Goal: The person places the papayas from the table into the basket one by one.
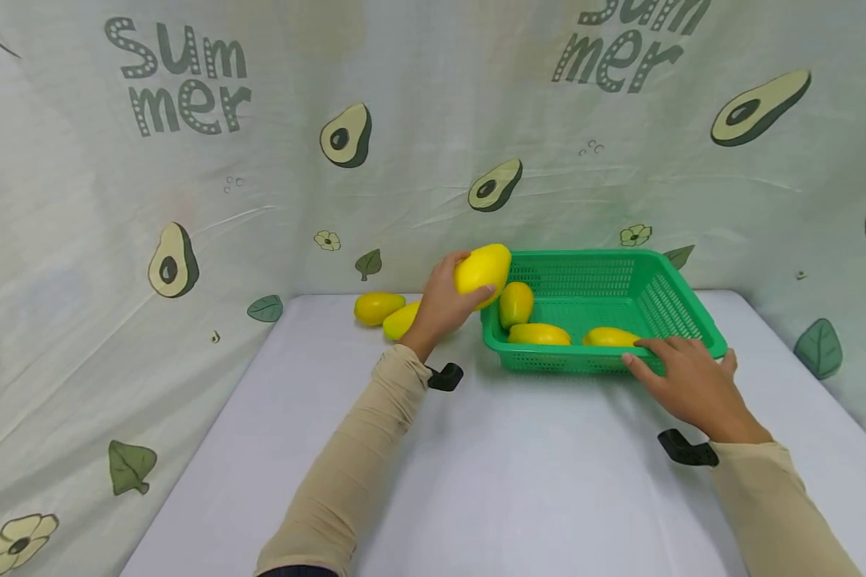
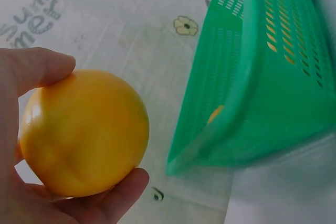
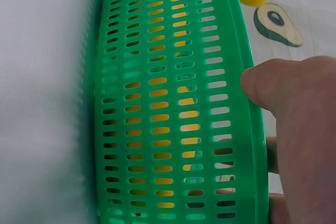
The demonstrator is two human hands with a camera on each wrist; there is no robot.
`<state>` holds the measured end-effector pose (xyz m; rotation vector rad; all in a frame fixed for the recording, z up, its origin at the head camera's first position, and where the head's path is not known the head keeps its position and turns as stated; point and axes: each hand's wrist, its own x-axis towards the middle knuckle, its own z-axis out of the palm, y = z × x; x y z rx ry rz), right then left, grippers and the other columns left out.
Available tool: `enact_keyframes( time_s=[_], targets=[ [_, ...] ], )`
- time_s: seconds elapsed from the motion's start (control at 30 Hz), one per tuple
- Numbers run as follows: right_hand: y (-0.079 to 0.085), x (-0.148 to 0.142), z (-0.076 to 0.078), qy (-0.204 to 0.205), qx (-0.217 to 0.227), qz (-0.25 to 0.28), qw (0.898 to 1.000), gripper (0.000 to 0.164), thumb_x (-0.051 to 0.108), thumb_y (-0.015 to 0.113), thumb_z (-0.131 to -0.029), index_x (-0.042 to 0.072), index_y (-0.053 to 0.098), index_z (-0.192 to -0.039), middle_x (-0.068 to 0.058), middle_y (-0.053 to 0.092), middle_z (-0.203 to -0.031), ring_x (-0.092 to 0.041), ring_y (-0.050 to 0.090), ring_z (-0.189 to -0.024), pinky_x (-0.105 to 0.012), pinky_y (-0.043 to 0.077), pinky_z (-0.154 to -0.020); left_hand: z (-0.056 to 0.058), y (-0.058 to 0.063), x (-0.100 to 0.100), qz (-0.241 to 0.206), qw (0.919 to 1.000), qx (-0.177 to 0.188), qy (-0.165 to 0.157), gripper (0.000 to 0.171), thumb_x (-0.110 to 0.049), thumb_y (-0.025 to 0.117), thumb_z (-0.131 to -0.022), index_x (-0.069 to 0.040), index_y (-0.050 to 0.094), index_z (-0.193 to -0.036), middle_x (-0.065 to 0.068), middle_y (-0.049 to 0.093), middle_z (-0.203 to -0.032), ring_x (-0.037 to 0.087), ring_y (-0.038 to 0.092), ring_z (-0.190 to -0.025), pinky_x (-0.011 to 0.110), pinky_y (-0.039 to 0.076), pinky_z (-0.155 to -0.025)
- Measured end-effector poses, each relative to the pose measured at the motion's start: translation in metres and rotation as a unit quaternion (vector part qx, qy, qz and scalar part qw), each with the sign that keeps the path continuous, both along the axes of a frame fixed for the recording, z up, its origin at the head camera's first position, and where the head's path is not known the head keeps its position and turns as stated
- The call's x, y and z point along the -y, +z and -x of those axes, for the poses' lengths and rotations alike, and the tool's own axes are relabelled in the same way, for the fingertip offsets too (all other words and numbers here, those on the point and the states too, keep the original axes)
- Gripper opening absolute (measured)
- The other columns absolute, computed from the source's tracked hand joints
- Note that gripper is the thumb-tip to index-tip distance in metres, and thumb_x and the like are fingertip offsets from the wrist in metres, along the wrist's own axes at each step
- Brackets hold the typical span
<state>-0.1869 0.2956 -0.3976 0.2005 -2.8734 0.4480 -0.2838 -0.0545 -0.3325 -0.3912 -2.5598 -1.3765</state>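
My left hand [image 1: 442,303] grips a yellow mango [image 1: 485,268] in the air beside the left end of a green plastic basket [image 1: 570,360]. In the left wrist view, thumb and fingers wrap the rounded mango [image 2: 86,132], apart from the basket wall [image 2: 294,103]. My right hand [image 1: 696,386] holds the basket's near rim towards its right corner, the thumb [image 3: 257,85] outside and fingers inside. Three mangoes lie in the basket: one at the left end [image 1: 515,304], one in the near left corner [image 1: 540,334], another along the near side [image 1: 609,336].
Two more mangoes lie on the white table left of the basket: one farther left [image 1: 378,308], one partly hidden behind my left hand [image 1: 400,321]. A printed cloth [image 1: 418,216] with avocados hangs behind the table. The white tabletop [image 1: 548,473] stretches in front.
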Motion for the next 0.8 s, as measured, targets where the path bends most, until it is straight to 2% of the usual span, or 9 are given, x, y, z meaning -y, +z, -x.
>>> enact_keyframes(
  time_s=[0.27, 0.47, 0.67, 0.8],
  targets=[
    [0.0, 0.0, 0.001, 0.0, 0.0, -0.008, 1.0, 0.067, 0.058, 0.047, -0.101, 0.001, 0.057, -0.133, -0.033, 0.052, -0.131, -0.055, 0.039, -0.121, -0.09, 0.006, -0.088, 0.002, 0.009, -0.036, 0.022, 0.9991, -0.002, -0.037, 0.069, -0.038, 0.071, -0.091, -0.015, 0.042, -0.148, 0.006, 0.05, -0.135, 0.02, 0.053, -0.103, 0.031, 0.052, -0.078],
    [-0.003, -0.001, 0.0, 0.001, -0.005, -0.005, 1.0, 0.066, 0.058, 0.047, -0.101, 0.001, 0.058, -0.132, -0.032, 0.053, -0.13, -0.054, 0.04, -0.121, -0.09, 0.007, -0.088, 0.005, 0.011, -0.063, 0.037, 0.9984, 0.003, -0.041, 0.07, -0.042, 0.074, -0.089, -0.018, 0.043, -0.147, 0.005, 0.05, -0.133, 0.018, 0.052, -0.102, 0.03, 0.05, -0.076],
    [-0.004, -0.003, -0.001, -0.001, -0.001, -0.006, 1.0, 0.066, 0.057, 0.047, -0.101, 0.0, 0.058, -0.132, -0.033, 0.053, -0.13, -0.055, 0.04, -0.12, -0.09, 0.007, -0.088, 0.001, 0.012, -0.086, 0.042, 0.9975, 0.019, -0.054, 0.07, -0.045, 0.073, -0.089, -0.022, 0.042, -0.147, 0.005, 0.047, -0.131, 0.017, 0.053, -0.096, 0.028, 0.049, -0.072],
    [-0.003, 0.0, 0.002, 0.0, -0.005, -0.006, 1.0, 0.066, 0.058, 0.046, -0.101, 0.001, 0.058, -0.133, -0.032, 0.054, -0.13, -0.053, 0.04, -0.122, -0.09, 0.007, -0.089, 0.001, 0.013, -0.095, 0.031, 0.9984, 0.029, -0.039, 0.069, -0.047, 0.073, -0.088, -0.025, 0.042, -0.145, 0.005, 0.046, -0.126, 0.018, 0.055, -0.088, 0.03, 0.049, -0.068]
  ],
)
